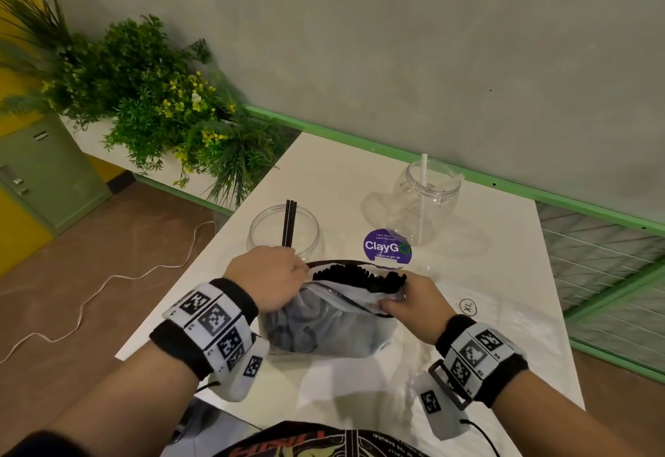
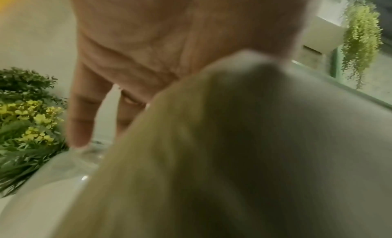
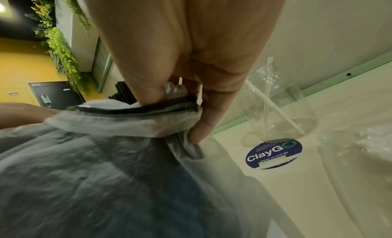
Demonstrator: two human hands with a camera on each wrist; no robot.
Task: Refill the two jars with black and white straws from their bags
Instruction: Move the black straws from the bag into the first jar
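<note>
A frosted zip bag stands at the table's middle with its mouth spread, and a bundle of black straws pokes out of it. My left hand holds the bag's left rim. My right hand pinches the right rim, thumb and fingers on the zip strip. Behind the left hand stands a clear jar with a few black straws in it. Farther right, another clear jar holds a white straw. In the left wrist view the bag is a blur that hides most of my fingers.
A round purple ClayGo sticker lies on the white table between the jars. A flat clear bag with an XL mark lies to the right. Green plants stand beyond the left edge, and a green rail lines the wall.
</note>
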